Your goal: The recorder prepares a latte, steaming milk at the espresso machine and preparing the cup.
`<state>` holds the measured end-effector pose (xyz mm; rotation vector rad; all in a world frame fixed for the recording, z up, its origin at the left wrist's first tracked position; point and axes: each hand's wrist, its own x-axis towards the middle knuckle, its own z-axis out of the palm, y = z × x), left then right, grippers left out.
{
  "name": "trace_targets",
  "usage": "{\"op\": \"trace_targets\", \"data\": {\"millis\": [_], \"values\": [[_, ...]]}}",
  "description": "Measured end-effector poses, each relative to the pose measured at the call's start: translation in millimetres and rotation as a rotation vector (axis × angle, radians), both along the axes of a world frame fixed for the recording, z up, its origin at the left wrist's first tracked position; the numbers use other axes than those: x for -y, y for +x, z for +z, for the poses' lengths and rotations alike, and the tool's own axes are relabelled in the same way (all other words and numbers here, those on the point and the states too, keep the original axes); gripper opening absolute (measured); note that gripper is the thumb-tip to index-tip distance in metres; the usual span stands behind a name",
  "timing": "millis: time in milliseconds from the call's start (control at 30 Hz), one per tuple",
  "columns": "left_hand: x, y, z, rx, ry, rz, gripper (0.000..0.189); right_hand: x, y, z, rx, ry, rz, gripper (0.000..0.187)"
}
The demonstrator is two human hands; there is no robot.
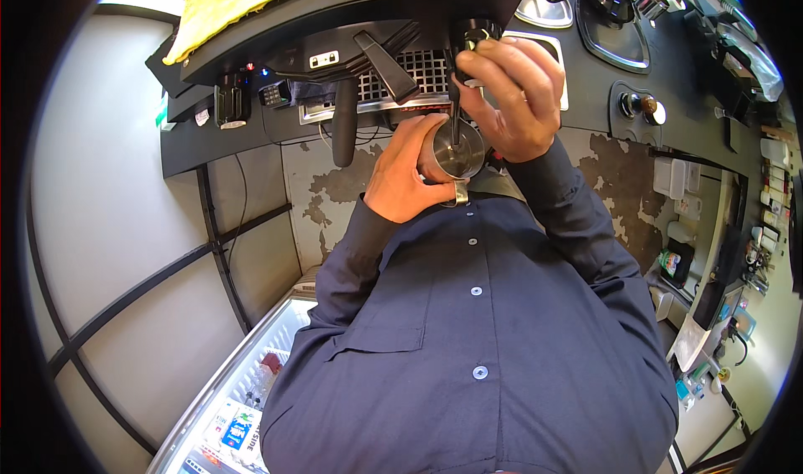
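Note:
My left hand (pixel 408 173) is wrapped around a stainless steel milk pitcher (pixel 433 160), its handle (pixel 462 193) towards my shirt. The steam wand (pixel 455 107) of a black espresso machine (pixel 351 16) reaches down inside the pitcher. Whether there is liquid at its bottom I cannot tell. At the machine's right end, the fingers of my right hand (pixel 517 98) are on a black knob (pixel 478 32). To the left of the pitcher, a portafilter handle (pixel 345 123) sticks out from the machine, and a black lever (pixel 386 66) slants above the drip grate (pixel 420 69).
A yellow cloth (pixel 251 10) lies on top of the machine. On the dark counter (pixel 590 101) at right are a tamper (pixel 633 105) on a mat and a metal tray (pixel 618 47). Lower left, an open lit chiller (pixel 251 380) holds cartons.

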<state>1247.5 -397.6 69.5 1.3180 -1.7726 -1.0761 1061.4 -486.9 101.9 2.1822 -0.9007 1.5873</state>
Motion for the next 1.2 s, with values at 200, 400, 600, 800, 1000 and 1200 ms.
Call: {"op": "trace_targets", "data": {"millis": [200,400,600,800,1000,1200], "values": [[1,1,0,0.037,-0.072,-0.009,0.088,1,-1,5,-0.119,0.024,0.082,0.046],[0,0,2,0.058,-0.113,-0.007,0.088,-14,-3,14,-0.096,0.202,0.123,0.044],[2,1,1,0.050,-0.116,-0.026,0.088,-16,-6,14,-0.102,0.268,0.147,0.037],[2,2,-3,0.041,-0.135,-0.027,0.090,-14,-5,13,-0.101,0.258,0.149,0.037],[2,1,-3,0.036,-0.146,-0.020,0.089,-12,-5,11,-0.096,0.244,0.160,0.038],[3,1,-2,0.058,-0.132,-0.019,0.090,-13,-5,11,-0.095,0.242,0.161,0.038]]}}
